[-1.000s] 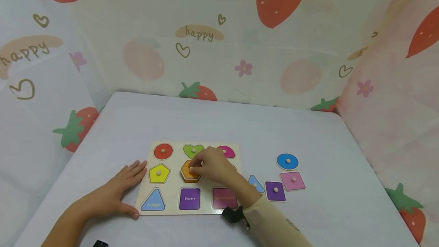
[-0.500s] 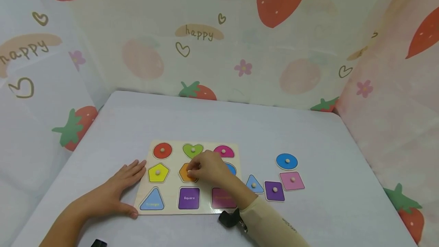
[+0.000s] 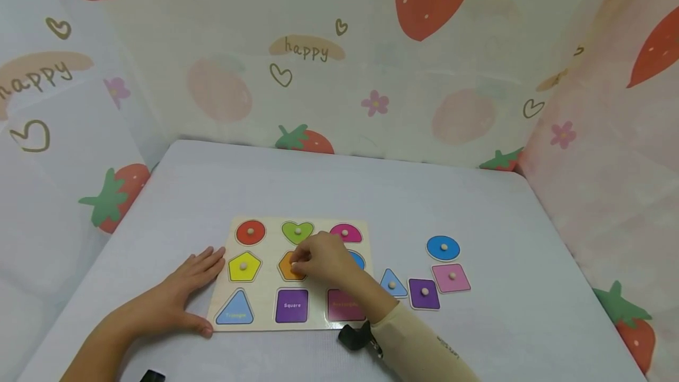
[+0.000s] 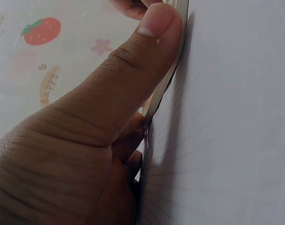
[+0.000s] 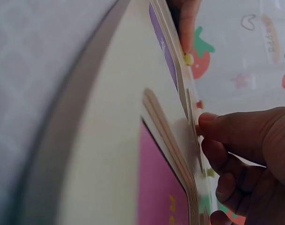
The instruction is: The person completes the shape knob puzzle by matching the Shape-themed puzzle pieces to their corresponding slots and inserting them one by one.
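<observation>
A wooden shape-puzzle board [image 3: 264,299] lies on the white table. My right hand [image 3: 323,261] pinches the knob of the orange hexagon piece [image 3: 285,266], which lies in the middle recess of the board. In the right wrist view, the thumb [image 5: 212,123] and forefinger meet at this knob. My left hand [image 3: 183,293] rests with spread, straight fingers against the board's left edge, and its thumb [image 4: 151,42] touches the board's edge. Knobbed pieces sit in other recesses: a red circle [image 3: 250,232], green heart [image 3: 293,232], magenta semicircle [image 3: 339,234] and yellow pentagon [image 3: 244,273].
Right of the board lie several loose knobbed pieces: a blue oval [image 3: 436,246], pink piece [image 3: 442,282], purple square [image 3: 416,299] and blue triangle [image 3: 388,280]. The triangle recess [image 3: 236,305], square recess [image 3: 292,314] and partly covered rectangle recess [image 3: 342,314] show their printed bottoms.
The orange hexagon piece has gone down from above the board into its recess, with the right hand keeping its pinch on the knob. The left hand stays at the board's edge.
</observation>
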Demonstrator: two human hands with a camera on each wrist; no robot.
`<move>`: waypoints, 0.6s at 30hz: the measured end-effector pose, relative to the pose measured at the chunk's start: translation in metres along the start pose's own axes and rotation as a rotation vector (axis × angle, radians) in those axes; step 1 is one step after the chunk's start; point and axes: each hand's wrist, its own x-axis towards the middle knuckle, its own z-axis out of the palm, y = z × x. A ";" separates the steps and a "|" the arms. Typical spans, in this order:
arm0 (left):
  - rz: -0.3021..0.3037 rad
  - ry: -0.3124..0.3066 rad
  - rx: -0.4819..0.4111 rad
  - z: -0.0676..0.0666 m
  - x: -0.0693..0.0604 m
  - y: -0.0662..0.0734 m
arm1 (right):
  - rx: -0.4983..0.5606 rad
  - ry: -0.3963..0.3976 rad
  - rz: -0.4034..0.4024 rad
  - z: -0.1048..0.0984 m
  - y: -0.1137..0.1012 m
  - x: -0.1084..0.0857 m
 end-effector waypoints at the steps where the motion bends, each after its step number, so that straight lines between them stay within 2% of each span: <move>1: 0.000 -0.003 -0.001 0.000 0.000 0.000 | 0.001 0.000 0.001 0.000 0.000 0.000; 12: 0.009 -0.001 0.014 0.000 0.000 -0.001 | -0.033 0.010 -0.002 0.001 -0.002 0.000; 18: 0.001 -0.002 0.011 0.000 0.001 0.002 | -0.055 0.009 -0.007 -0.001 -0.001 -0.002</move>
